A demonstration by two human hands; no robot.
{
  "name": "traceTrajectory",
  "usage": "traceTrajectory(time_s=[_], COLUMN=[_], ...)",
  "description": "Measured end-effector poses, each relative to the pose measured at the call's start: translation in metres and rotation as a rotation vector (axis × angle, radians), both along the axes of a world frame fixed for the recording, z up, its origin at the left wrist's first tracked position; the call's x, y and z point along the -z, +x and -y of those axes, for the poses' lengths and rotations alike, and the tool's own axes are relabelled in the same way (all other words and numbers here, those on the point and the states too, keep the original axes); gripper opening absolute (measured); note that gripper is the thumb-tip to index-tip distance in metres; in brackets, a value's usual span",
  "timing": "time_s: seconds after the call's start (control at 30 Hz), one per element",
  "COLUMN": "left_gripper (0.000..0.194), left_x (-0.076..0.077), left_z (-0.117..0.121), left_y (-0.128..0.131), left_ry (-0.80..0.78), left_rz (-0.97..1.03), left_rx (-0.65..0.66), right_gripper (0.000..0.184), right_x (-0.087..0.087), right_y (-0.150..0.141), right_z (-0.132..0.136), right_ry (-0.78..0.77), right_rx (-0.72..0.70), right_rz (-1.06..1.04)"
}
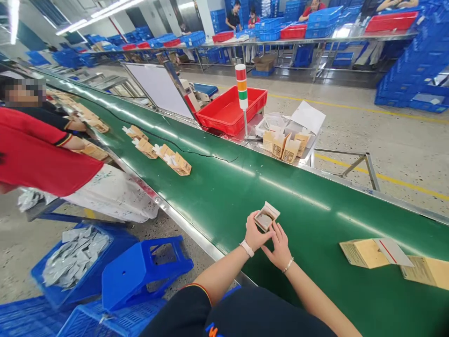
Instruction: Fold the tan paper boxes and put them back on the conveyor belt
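**Small box pinched by both hands over green belt**

Far left: blue crate of silver foil packets, then blue stool. Left hand grips the box's near side; right hand closes on its lower edge. Both have firm hold, box open, over the belt. Thin card: light, fairly stiff, corners crush easily, so take it by the edges. Right: flat cardboard cartons on the belt. No legible print on the box.
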State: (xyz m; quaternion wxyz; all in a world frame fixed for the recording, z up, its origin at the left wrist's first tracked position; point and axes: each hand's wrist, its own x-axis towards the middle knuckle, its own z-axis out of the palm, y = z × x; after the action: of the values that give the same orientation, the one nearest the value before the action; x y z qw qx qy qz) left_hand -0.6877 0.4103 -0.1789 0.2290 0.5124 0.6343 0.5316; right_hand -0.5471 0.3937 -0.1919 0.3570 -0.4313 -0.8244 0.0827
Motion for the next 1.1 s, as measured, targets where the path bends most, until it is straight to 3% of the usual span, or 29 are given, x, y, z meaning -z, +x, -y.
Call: traceTrajectory(time_s=[0.07, 0.17, 0.3, 0.4, 0.5, 0.57, 0.63, 0.77, 0.87, 0.97, 1.1], left_gripper=[0.085, 0.069, 0.039, 0.012, 0.007, 0.022, 0.036, 0.038, 0.038, 0.035, 0.034], left_x=[0.001, -0.001, -0.011, -0.016, -0.015, -0.013, -0.013, -0.016, -0.023, -0.03, -0.036], left_z=[0.016, 0.024, 0.013, 0.0, -0.011, -0.017, -0.023, -0.033, -0.032, -0.016, 0.02], left_y=[0.002, -0.013, -0.021, -0.009, 0.006, 0.013, 0.019, 0.031, 0.034, 0.025, -0.003], left_ry=[0.041, 0.063, -0.035, -0.076, -0.1, -0.236, -0.414, -0.542, -0.553, -0.57, -0.679], left_rz=[-0.063, -0.195, -0.35, -0.306, -0.002, 0.288, 0.502, 0.621, 0.652, 0.642, 0.555], left_rx=[0.131, 0.293, 0.422, 0.47, 0.342, 0.21, 0.175, 0.255, 0.26, 0.243, 0.208], right_gripper=[0.066, 0.054, 0.02, 0.026, 0.024, 0.029, 0.036, 0.039, 0.054, 0.054, 0.036], right_x=[0.002, 0.002, -0.007, -0.01, -0.004, 0.003, 0.007, 0.006, -0.002, -0.006, -0.007], right_y=[0.002, 0.015, 0.026, 0.023, 0.012, 0.006, 0.004, 0.008, 0.011, 0.008, 0.02], right_z=[-0.012, -0.025, -0.039, -0.042, -0.038, -0.035, -0.032, -0.025, -0.012, 0.001, 0.003], right_ry=[0.01, 0.007, -0.029, -0.123, -0.208, -0.295, -0.372, -0.372, -0.243, -0.085, -0.061], right_rx=[0.054, 0.092, 0.029, 0.041, 0.304, 0.53, 0.665, 0.669, 0.642, 0.583, 0.698], right_rz=[0.027, 0.018, -0.071, -0.264, -0.46, -0.543, -0.585, -0.563, -0.394, -0.126, -0.075])
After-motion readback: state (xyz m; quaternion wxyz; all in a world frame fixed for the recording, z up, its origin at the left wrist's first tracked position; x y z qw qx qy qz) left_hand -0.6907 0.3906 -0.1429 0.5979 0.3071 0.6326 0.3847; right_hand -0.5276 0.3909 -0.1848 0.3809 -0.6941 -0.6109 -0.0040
